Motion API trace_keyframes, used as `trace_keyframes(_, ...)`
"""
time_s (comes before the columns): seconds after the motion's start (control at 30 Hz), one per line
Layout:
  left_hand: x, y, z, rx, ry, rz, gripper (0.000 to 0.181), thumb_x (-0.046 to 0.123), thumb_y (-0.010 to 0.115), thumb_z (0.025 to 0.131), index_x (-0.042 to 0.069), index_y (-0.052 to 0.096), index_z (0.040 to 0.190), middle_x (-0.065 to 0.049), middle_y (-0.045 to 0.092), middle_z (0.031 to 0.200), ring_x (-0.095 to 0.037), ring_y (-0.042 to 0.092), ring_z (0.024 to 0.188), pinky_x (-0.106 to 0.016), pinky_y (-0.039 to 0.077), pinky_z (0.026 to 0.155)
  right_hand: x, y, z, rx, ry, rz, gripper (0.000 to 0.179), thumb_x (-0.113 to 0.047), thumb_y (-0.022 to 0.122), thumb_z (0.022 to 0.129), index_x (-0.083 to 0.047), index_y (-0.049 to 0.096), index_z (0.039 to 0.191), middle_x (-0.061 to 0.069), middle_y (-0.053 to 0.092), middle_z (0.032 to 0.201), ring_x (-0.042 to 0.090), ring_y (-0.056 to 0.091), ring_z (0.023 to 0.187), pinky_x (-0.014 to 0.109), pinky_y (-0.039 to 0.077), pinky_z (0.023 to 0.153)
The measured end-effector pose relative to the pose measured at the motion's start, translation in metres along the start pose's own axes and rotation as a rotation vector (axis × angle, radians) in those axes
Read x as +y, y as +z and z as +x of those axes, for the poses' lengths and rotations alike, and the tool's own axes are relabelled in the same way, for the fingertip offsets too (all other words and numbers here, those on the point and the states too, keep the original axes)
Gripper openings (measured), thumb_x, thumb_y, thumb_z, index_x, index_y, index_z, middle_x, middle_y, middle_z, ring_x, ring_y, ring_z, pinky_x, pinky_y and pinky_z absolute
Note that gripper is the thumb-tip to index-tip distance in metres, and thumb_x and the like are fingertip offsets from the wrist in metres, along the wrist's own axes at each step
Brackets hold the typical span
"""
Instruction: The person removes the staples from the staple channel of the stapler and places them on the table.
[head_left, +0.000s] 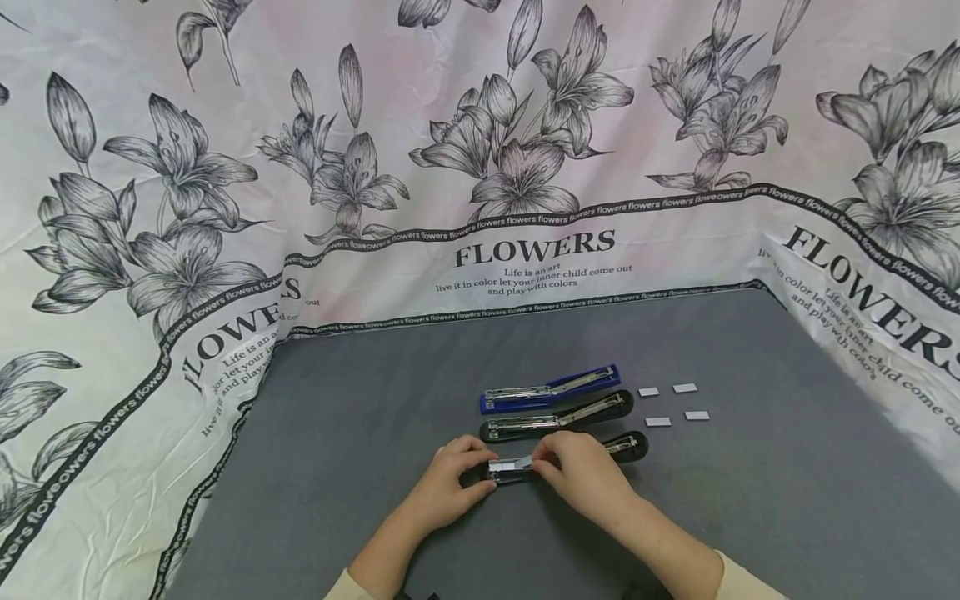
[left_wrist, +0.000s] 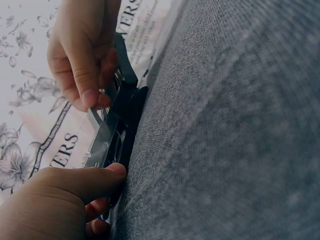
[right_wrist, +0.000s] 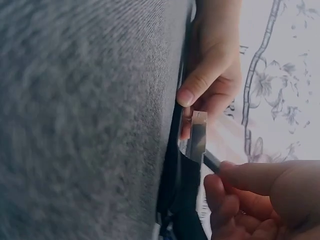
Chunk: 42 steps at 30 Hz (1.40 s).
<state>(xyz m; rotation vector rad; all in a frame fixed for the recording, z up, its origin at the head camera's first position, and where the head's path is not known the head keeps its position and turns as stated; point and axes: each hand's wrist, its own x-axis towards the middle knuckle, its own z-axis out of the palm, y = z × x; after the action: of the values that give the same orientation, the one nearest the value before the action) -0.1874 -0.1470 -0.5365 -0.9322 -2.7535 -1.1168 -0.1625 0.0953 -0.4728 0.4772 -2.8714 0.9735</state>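
Observation:
The nearest black stapler lies opened out on the grey table, its metal magazine facing up. My left hand holds its left end between thumb and fingers; the left thumb presses its side in the left wrist view. Over the magazine, my right hand pinches a small strip of staples between thumb and forefinger. One end of that strip meets the magazine, tilted in the right wrist view. Just beyond lie a second opened black stapler and an opened blue stapler.
Several short staple strips lie right of the staplers. Grey cloth covers the table. A white flower-printed curtain stands around its back and sides.

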Motion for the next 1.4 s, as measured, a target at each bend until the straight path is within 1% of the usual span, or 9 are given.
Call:
trace_keyframes(0.13, 0.000, -0.001, 0.001, 0.002, 0.006, -0.002, 0.032, 0.016, 0.084, 0.087, 0.016, 0.076, 0.119, 0.009, 0.062, 0.114, -0.013, 0.058, 0.107, -0.045, 0.043, 0.098, 0.006, 0.001, 0.005, -0.010, -0.008, 0.118, 0.012, -0.010, 0.083, 0.086, -0.018, 0.074, 0.085, -0.013, 0.068, 0.079, 0.000, 0.057, 0.066, 0.026, 0.049, 0.062)
trace_keyframes(0.2, 0.001, -0.001, 0.001, -0.002, 0.004, 0.001, 0.032, 0.016, 0.084, 0.088, 0.016, 0.075, 0.119, 0.010, 0.062, 0.114, -0.012, 0.057, 0.107, -0.045, 0.043, 0.099, 0.009, 0.001, 0.007, -0.029, -0.022, 0.144, 0.009, -0.010, 0.083, 0.087, -0.015, 0.076, 0.090, -0.012, 0.069, 0.080, 0.000, 0.057, 0.066, 0.025, 0.049, 0.061)
trace_keyframes(0.3, 0.001, -0.001, 0.001, -0.008, -0.009, -0.003, 0.032, 0.016, 0.083, 0.088, 0.016, 0.075, 0.119, 0.011, 0.061, 0.115, -0.012, 0.057, 0.107, -0.045, 0.042, 0.099, 0.010, 0.002, 0.008, -0.058, -0.052, 0.148, 0.012, -0.011, 0.082, 0.088, -0.011, 0.079, 0.099, -0.011, 0.070, 0.083, 0.000, 0.057, 0.068, 0.025, 0.049, 0.061)
trace_keyframes(0.37, 0.001, -0.001, 0.001, -0.007, -0.013, -0.002, 0.032, 0.016, 0.083, 0.088, 0.016, 0.075, 0.119, 0.011, 0.061, 0.114, -0.011, 0.057, 0.107, -0.045, 0.043, 0.099, 0.010, 0.002, 0.009, -0.060, -0.074, 0.133, 0.014, -0.011, 0.082, 0.088, -0.010, 0.080, 0.102, -0.010, 0.072, 0.085, 0.000, 0.057, 0.068, 0.025, 0.049, 0.061)
trace_keyframes(0.53, 0.001, -0.001, 0.001, -0.004, -0.014, -0.002, 0.031, 0.016, 0.083, 0.088, 0.016, 0.075, 0.119, 0.011, 0.061, 0.114, -0.012, 0.057, 0.107, -0.045, 0.043, 0.099, 0.011, 0.001, 0.010, -0.037, -0.094, 0.118, 0.011, -0.011, 0.082, 0.087, -0.011, 0.082, 0.098, -0.007, 0.074, 0.088, 0.000, 0.058, 0.070, 0.025, 0.049, 0.062)
trace_keyframes(0.73, 0.001, 0.000, 0.001, -0.005, -0.021, -0.003, 0.032, 0.016, 0.083, 0.088, 0.016, 0.075, 0.120, 0.010, 0.061, 0.115, -0.012, 0.057, 0.107, -0.045, 0.043, 0.099, 0.009, -0.004, 0.008, -0.042, -0.074, 0.138, 0.011, -0.012, 0.081, 0.088, -0.012, 0.082, 0.099, -0.007, 0.075, 0.089, 0.002, 0.061, 0.072, 0.026, 0.050, 0.063)
trace_keyframes(0.93, 0.000, 0.001, 0.000, 0.004, -0.012, -0.006, 0.032, 0.015, 0.083, 0.088, 0.016, 0.075, 0.119, 0.009, 0.062, 0.114, -0.014, 0.058, 0.107, -0.046, 0.043, 0.098, 0.005, -0.015, 0.006, -0.036, -0.054, 0.169, 0.013, -0.009, 0.080, 0.089, -0.011, 0.081, 0.102, -0.005, 0.075, 0.091, 0.001, 0.059, 0.068, 0.025, 0.050, 0.060)
trace_keyframes(1.1, 0.000, 0.001, -0.001, 0.000, -0.015, 0.000, 0.032, 0.015, 0.083, 0.088, 0.017, 0.075, 0.120, 0.010, 0.062, 0.115, -0.014, 0.057, 0.107, -0.046, 0.042, 0.098, 0.006, -0.026, 0.005, -0.031, -0.067, 0.194, 0.014, -0.009, 0.078, 0.091, -0.009, 0.081, 0.104, -0.006, 0.073, 0.085, 0.000, 0.058, 0.063, 0.025, 0.049, 0.057)
trace_keyframes(1.4, 0.001, 0.000, -0.001, 0.004, -0.010, -0.008, 0.033, 0.013, 0.083, 0.088, 0.015, 0.075, 0.120, 0.008, 0.062, 0.115, -0.013, 0.057, 0.107, -0.046, 0.042, 0.100, 0.007, -0.059, 0.001, -0.026, -0.021, 0.265, 0.015, -0.009, 0.076, 0.093, -0.009, 0.080, 0.107, -0.002, 0.074, 0.092, 0.008, 0.067, 0.070, 0.026, 0.054, 0.062)
